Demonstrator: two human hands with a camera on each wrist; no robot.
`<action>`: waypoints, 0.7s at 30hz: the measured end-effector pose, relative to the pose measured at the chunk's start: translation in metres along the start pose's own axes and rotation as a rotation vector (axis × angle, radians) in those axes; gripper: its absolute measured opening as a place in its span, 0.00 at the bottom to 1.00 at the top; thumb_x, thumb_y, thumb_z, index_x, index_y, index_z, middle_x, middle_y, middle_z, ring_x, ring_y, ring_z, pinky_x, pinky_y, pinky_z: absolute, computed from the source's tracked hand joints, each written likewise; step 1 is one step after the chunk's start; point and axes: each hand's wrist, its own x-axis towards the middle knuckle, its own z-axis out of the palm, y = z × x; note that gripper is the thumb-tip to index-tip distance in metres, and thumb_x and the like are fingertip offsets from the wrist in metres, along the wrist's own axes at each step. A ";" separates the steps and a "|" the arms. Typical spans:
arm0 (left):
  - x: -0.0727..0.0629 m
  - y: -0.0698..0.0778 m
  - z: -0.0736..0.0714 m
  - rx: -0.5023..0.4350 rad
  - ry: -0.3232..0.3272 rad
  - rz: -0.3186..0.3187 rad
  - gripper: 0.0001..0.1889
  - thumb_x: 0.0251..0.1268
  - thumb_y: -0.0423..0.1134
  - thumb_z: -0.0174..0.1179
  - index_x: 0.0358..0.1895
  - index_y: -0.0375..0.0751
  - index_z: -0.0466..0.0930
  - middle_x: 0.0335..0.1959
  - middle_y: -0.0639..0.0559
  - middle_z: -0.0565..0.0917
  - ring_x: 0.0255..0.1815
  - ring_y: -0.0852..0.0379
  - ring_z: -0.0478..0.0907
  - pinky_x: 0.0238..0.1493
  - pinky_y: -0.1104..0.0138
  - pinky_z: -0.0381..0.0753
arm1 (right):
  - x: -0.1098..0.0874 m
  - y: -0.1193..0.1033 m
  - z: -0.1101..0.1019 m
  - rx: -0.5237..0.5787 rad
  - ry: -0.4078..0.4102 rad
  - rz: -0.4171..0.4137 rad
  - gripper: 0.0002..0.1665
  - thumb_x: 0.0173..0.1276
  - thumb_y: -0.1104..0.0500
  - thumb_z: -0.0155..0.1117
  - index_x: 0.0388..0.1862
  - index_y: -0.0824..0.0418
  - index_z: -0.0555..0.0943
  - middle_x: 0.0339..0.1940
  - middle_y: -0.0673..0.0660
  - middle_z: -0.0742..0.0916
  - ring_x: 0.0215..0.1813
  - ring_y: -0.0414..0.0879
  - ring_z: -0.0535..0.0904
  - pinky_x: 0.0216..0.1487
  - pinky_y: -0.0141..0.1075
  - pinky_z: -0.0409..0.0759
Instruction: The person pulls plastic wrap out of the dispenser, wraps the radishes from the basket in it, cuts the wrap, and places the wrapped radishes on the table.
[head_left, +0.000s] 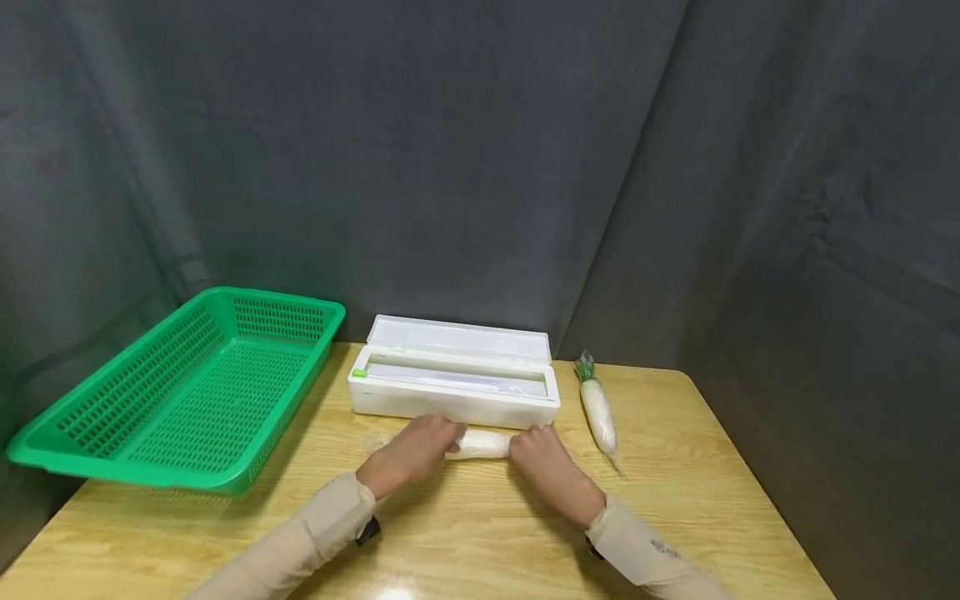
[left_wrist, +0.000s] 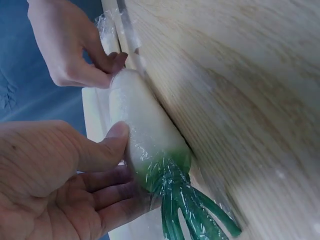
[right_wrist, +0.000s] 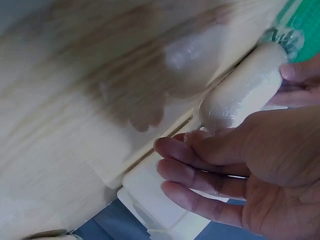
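A white daikon radish [head_left: 483, 444] with green leaf stalks [left_wrist: 187, 210] lies crosswise on the table, covered in shiny see-through plastic wrap [left_wrist: 145, 145]. My left hand [head_left: 420, 450] holds it near the leafy end, thumb on one side and fingers curled behind and under it in the left wrist view. At the opposite, tapered end, my right hand [head_left: 551, 467] pinches the gathered wrap between thumb and forefinger; the other fingers are loosely bent in the right wrist view. Just behind stands a white wrap dispenser box [head_left: 457, 406], its lid [head_left: 461, 337] raised.
A second wrapped daikon [head_left: 598, 412] lies on the right, leaves pointing to the back. On the left stands a green plastic basket [head_left: 247, 475] with slotted walls. Dark grey cloth [head_left: 420, 167] hangs behind and beside the wooden table [head_left: 465, 533].
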 end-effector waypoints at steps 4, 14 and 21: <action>0.001 0.000 0.001 -0.002 -0.010 -0.021 0.09 0.71 0.28 0.65 0.31 0.39 0.78 0.22 0.49 0.79 0.24 0.64 0.71 0.29 0.73 0.77 | 0.002 0.002 -0.003 0.029 -0.040 0.014 0.17 0.52 0.69 0.75 0.16 0.54 0.76 0.16 0.49 0.78 0.21 0.44 0.73 0.23 0.34 0.67; -0.007 -0.008 0.000 0.069 0.014 0.103 0.19 0.65 0.24 0.68 0.59 0.34 0.81 0.48 0.43 0.87 0.46 0.49 0.87 0.48 0.65 0.87 | 0.025 -0.013 -0.014 0.301 -0.173 -0.076 0.23 0.67 0.63 0.74 0.57 0.60 0.76 0.48 0.54 0.85 0.47 0.48 0.81 0.41 0.38 0.83; -0.033 -0.032 -0.009 0.001 -0.098 -0.097 0.21 0.61 0.36 0.75 0.57 0.37 0.83 0.47 0.45 0.86 0.45 0.50 0.84 0.46 0.57 0.84 | 0.031 -0.002 -0.005 0.520 -0.134 -0.101 0.19 0.64 0.60 0.78 0.44 0.62 0.76 0.32 0.54 0.85 0.34 0.48 0.82 0.33 0.38 0.80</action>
